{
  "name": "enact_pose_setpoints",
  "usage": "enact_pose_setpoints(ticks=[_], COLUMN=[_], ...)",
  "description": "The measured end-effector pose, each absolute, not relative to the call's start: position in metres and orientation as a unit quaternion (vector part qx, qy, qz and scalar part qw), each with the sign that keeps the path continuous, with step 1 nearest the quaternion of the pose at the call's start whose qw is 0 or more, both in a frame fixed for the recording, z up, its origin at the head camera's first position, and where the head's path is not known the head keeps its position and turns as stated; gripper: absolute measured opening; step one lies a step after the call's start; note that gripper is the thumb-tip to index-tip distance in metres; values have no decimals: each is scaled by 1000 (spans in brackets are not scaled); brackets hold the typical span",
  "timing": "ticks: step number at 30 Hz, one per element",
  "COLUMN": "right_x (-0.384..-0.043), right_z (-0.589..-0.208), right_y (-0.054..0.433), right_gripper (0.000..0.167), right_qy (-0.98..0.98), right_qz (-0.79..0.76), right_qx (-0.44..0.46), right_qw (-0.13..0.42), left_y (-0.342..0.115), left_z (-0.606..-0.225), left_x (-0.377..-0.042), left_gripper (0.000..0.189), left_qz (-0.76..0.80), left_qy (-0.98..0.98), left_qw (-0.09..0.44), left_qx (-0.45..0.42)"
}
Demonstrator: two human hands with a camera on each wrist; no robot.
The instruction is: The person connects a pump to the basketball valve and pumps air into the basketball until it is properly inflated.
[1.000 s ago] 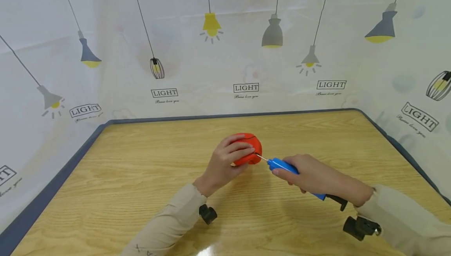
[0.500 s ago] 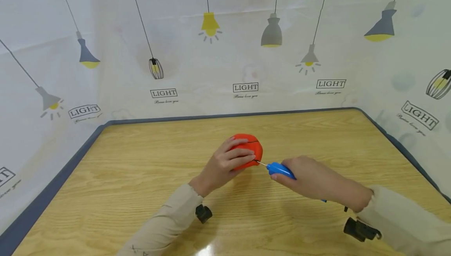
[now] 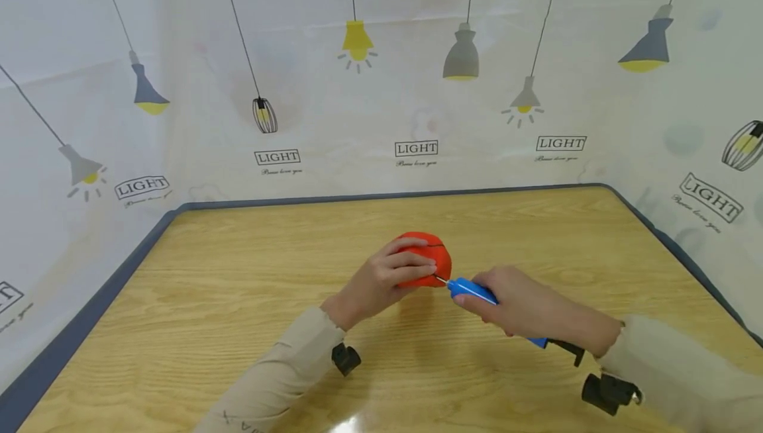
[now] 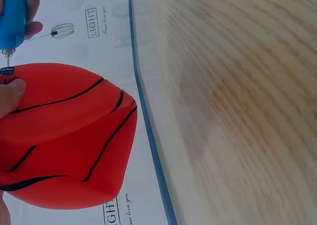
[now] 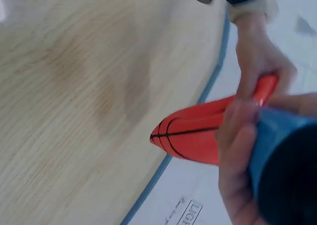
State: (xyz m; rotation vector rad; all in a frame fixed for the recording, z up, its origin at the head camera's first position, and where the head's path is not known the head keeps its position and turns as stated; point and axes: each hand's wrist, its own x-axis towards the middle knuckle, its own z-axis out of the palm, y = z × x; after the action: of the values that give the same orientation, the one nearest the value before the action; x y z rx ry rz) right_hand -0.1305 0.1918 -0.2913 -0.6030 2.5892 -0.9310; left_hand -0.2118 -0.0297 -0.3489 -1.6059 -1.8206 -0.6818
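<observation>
My left hand point(image 3: 381, 279) grips a small red basketball point(image 3: 442, 261) with black lines, fingers spread over its top, above the table. The ball is soft and caved in: the left wrist view shows a deep fold in its side point(image 4: 74, 145). My right hand point(image 3: 518, 300) holds a blue ball pump point(image 3: 471, 290) with a black end. A thin metal needle point(image 4: 8, 60) runs from the pump's tip into the ball's black valve point(image 4: 7, 71), beside a left fingertip. In the right wrist view the pump and fingers hide part of the ball.
Below both hands lies a wood-grain table point(image 3: 238, 261) with a dark blue border point(image 3: 298, 200). A pale cloth printed with lamps point(image 3: 489, 108) rises around its back and sides. Each sleeve carries a black wrist mount point(image 3: 346, 359).
The ball and left hand have shifted slightly right and toward me. The pump's tip has come closer to the ball, so less of the needle shows.
</observation>
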Motion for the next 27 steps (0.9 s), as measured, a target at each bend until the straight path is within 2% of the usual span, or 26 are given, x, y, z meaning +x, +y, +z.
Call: enact_pose_setpoints(ticks=[3, 4, 5, 7, 11, 13, 15, 17, 23, 27], right_x=[-127, -127, -127, -129, -136, -138, -138, -136, -132, -132], right_z=[-293, -294, -293, -292, -291, -291, -292, -294, -300, -302], right_y=[184, 183, 183, 185, 192, 193, 193, 192, 186, 188], right_gripper=[31, 30, 29, 32, 44, 49, 51, 48, 34, 33], right_qy=[944, 947, 944, 924, 824, 782, 773, 795, 892, 900], right_qz=[-232, -224, -235, -295, -475, -527, -538, -515, -377, -365], right_qx=[-223, -224, -220, -216, -165, -136, -125, -138, -212, -216], right_qw=[71, 57, 66, 110, 261, 304, 313, 289, 129, 103], left_y=[-30, -31, -31, -31, -30, -29, -29, -29, -29, -26], left_z=[-350, -350, -350, -349, -345, -344, -343, -343, -343, -342], left_x=[-212, -212, -213, -214, -214, -215, -215, -215, -213, -211], left_gripper=[34, 33, 32, 29, 27, 27, 26, 26, 26, 31], left_qz=[-260, -263, -269, -281, -303, -306, -306, -304, -297, -288], left_qy=[-690, -690, -688, -681, -663, -661, -662, -663, -673, -691], left_qw=[306, 307, 308, 312, 319, 321, 317, 313, 307, 306], left_qx=[-602, -600, -599, -600, -606, -605, -606, -609, -604, -588])
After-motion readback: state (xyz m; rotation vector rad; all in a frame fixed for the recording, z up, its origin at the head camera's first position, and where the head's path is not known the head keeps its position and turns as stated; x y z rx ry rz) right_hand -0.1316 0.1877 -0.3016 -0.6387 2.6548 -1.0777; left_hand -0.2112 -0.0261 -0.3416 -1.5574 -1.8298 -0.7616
